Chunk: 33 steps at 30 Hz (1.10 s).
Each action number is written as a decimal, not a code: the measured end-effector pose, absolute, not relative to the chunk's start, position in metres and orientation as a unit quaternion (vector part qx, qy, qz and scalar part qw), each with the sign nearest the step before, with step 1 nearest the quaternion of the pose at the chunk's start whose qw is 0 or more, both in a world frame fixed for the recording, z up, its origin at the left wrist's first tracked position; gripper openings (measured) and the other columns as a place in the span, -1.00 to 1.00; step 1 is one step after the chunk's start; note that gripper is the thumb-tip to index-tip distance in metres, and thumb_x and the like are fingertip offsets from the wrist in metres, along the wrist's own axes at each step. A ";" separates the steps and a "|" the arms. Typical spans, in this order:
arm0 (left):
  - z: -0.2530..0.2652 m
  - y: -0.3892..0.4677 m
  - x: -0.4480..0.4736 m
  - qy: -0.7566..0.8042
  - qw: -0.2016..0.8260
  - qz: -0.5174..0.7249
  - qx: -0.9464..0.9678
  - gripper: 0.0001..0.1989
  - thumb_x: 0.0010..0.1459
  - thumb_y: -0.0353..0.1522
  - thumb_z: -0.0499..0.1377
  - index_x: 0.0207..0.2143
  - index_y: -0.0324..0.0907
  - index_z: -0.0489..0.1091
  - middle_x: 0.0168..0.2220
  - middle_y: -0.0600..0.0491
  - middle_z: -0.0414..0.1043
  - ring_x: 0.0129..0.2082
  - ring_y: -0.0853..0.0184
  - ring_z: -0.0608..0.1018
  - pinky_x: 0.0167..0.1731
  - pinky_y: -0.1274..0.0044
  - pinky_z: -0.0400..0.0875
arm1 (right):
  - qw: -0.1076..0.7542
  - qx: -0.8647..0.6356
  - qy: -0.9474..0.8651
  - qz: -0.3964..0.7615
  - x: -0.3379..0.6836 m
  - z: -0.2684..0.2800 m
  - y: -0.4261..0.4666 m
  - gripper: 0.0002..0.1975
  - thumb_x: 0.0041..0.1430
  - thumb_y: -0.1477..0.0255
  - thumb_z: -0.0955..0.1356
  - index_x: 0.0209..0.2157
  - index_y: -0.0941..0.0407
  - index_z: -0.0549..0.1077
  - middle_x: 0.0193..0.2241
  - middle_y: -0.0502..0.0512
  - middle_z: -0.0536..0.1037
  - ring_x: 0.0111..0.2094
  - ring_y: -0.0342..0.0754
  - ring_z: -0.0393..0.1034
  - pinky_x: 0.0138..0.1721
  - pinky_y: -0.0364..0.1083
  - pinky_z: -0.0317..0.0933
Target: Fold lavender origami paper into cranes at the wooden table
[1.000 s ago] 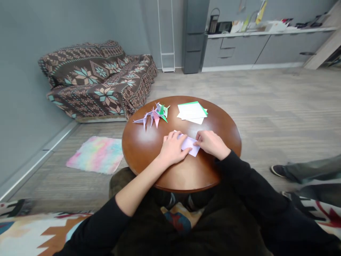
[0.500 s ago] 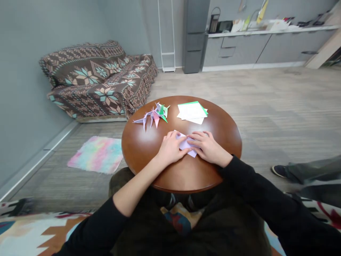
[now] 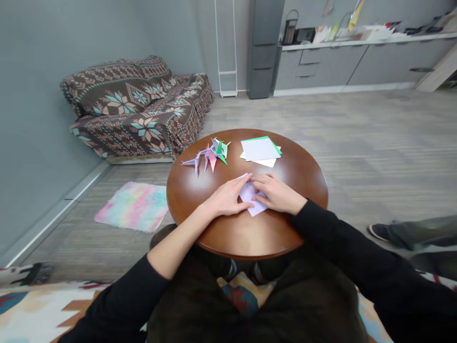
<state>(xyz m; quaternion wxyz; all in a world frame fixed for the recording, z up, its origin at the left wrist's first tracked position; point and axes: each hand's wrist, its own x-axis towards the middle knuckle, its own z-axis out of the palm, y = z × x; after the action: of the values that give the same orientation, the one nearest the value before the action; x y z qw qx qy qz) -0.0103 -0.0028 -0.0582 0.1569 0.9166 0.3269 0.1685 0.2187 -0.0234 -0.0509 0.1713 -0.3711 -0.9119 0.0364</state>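
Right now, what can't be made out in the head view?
Head view:
Lilac folded paper: full outline, covered by bare left hand and bare right hand.
Stacked white and green paper sheets: count, hidden by overlap.
Grey-green trouser leg: upper part, cut off by right edge.

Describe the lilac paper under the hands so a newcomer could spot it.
Find the glossy, round brown table. Near its middle, the left hand and right hand touch the folded lilac paper. Unlike the multicoloured paper cranes and white and green paper sheets beyond, it alone lies under hands.
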 end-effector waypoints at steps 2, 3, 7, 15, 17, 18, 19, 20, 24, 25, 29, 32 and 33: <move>-0.056 -0.004 -0.010 0.329 0.156 0.165 0.917 -0.10 0.20 -0.06 0.26 0.42 -0.22 -0.04 0.43 -0.26 0.10 0.43 0.08 0.22 0.38 0.21 0.14 | 0.178 -0.384 -0.905 0.039 0.219 -0.055 -0.026 -0.88 0.33 0.39 0.34 -0.17 0.14 0.44 0.06 0.35 0.55 0.10 0.17 0.40 0.14 0.13 0.12; -0.056 -0.005 -0.009 0.335 0.148 0.170 0.915 -0.10 0.19 -0.04 0.26 0.41 -0.22 -0.02 0.43 -0.27 0.11 0.43 0.06 0.21 0.38 0.19 0.14 | 0.180 -0.392 -0.901 0.040 0.219 -0.056 -0.028 -0.89 0.33 0.39 0.34 -0.17 0.13 0.42 0.02 0.34 0.57 0.07 0.17 0.42 0.15 0.15 0.11; -0.054 -0.017 -0.006 0.422 0.084 0.215 0.877 -0.18 0.07 0.02 0.33 0.24 -0.26 0.23 0.24 -0.26 0.35 0.28 -0.02 0.36 0.29 0.16 0.24 | 0.185 -0.418 -0.889 0.035 0.217 -0.058 -0.033 -0.91 0.31 0.37 0.33 -0.21 0.10 0.37 0.00 0.32 0.56 0.08 0.20 0.38 0.23 0.26 -0.03; -0.053 -0.056 0.005 0.505 0.015 0.171 0.846 -0.47 0.26 -0.03 0.16 0.09 -0.24 0.37 0.17 -0.21 0.40 0.18 -0.04 0.38 0.24 0.11 0.23 | 0.180 -0.452 -0.874 0.017 0.208 -0.059 -0.037 -0.86 0.28 0.39 0.34 -0.15 0.12 0.38 -0.03 0.34 0.54 0.10 0.24 0.35 0.26 0.36 -0.13; -0.052 -0.058 0.007 0.504 0.007 0.159 0.849 -0.45 0.24 -0.03 0.17 0.12 -0.22 0.36 0.20 -0.21 0.38 0.20 -0.06 0.36 0.25 0.08 0.20 | 0.181 -0.455 -0.872 0.015 0.207 -0.059 -0.039 -0.85 0.30 0.39 0.33 -0.14 0.13 0.39 -0.05 0.33 0.54 0.09 0.23 0.36 0.26 0.36 -0.13; -0.051 -0.058 0.007 0.505 0.005 0.156 0.849 -0.44 0.24 -0.03 0.18 0.12 -0.21 0.36 0.20 -0.21 0.37 0.20 -0.07 0.36 0.25 0.08 0.20 | 0.182 -0.455 -0.871 0.015 0.207 -0.058 -0.039 -0.86 0.31 0.39 0.32 -0.14 0.13 0.39 -0.05 0.32 0.55 0.09 0.22 0.36 0.26 0.35 -0.13; -0.051 -0.057 0.007 0.505 0.004 0.153 0.849 -0.44 0.23 -0.03 0.19 0.12 -0.20 0.36 0.20 -0.20 0.38 0.20 -0.07 0.36 0.25 0.08 0.21 | 0.183 -0.457 -0.870 0.015 0.207 -0.058 -0.039 -0.88 0.33 0.39 0.31 -0.15 0.13 0.40 -0.06 0.30 0.56 0.08 0.21 0.37 0.25 0.35 -0.11; -0.051 -0.057 0.006 0.504 0.002 0.151 0.850 -0.44 0.22 -0.02 0.19 0.11 -0.19 0.37 0.19 -0.20 0.39 0.19 -0.06 0.37 0.24 0.09 0.22 | 0.185 -0.458 -0.869 0.015 0.207 -0.058 -0.038 -0.88 0.35 0.39 0.29 -0.16 0.12 0.41 -0.07 0.29 0.57 0.06 0.20 0.38 0.24 0.34 -0.10; -0.047 -0.056 0.004 0.493 -0.011 0.145 0.858 -0.45 0.18 0.00 0.22 0.06 -0.19 0.40 0.15 -0.21 0.41 0.16 -0.06 0.39 0.17 0.12 0.29 | 0.194 -0.461 -0.866 0.004 0.210 -0.060 -0.028 -0.85 0.37 0.47 0.26 -0.13 0.10 0.46 -0.08 0.24 0.61 0.04 0.16 0.41 0.22 0.33 -0.09; -0.045 -0.054 0.003 0.491 -0.014 0.142 0.860 -0.45 0.17 -0.01 0.23 0.04 -0.21 0.41 0.13 -0.22 0.42 0.14 -0.07 0.40 0.14 0.11 0.31 | 0.196 -0.460 -0.866 -0.002 0.210 -0.061 -0.026 -0.83 0.36 0.49 0.26 -0.11 0.10 0.47 -0.06 0.25 0.61 0.05 0.17 0.41 0.23 0.33 -0.12; -0.038 -0.033 0.008 0.451 0.019 0.137 0.882 -0.58 0.16 -0.09 0.25 -0.12 -0.25 0.45 -0.02 -0.25 0.48 0.06 -0.08 0.45 0.08 0.11 0.38 | 0.201 -0.454 -0.868 -0.022 0.207 -0.064 -0.022 -0.82 0.34 0.52 0.27 -0.14 0.12 0.51 -0.05 0.26 0.62 0.04 0.18 0.41 0.25 0.34 -0.19; -0.040 -0.013 0.020 0.391 0.061 0.156 0.905 -0.74 0.27 -0.36 0.09 -0.02 -0.22 0.40 -0.01 -0.14 0.50 0.03 0.14 0.52 0.12 0.30 0.41 | 0.200 -0.450 -0.870 -0.031 0.205 -0.064 -0.024 -0.80 0.31 0.54 0.27 -0.15 0.12 0.52 -0.07 0.25 0.63 0.02 0.17 0.41 0.26 0.31 -0.20; -0.043 -0.008 0.024 0.385 0.064 0.158 0.907 -0.71 0.25 -0.43 0.06 0.00 -0.22 0.39 0.01 -0.13 0.50 0.05 0.17 0.52 0.12 0.33 0.41 | 0.198 -0.449 -0.871 -0.032 0.204 -0.063 -0.025 -0.79 0.30 0.55 0.27 -0.14 0.13 0.53 -0.07 0.25 0.63 0.02 0.17 0.41 0.26 0.30 -0.19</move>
<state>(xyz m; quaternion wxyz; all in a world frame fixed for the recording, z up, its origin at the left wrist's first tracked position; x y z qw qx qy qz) 0.0245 -0.0079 -0.0431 0.0641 0.9073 0.3845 0.1578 0.2044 -0.0249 -0.0633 0.1985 -0.4489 -0.8707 -0.0322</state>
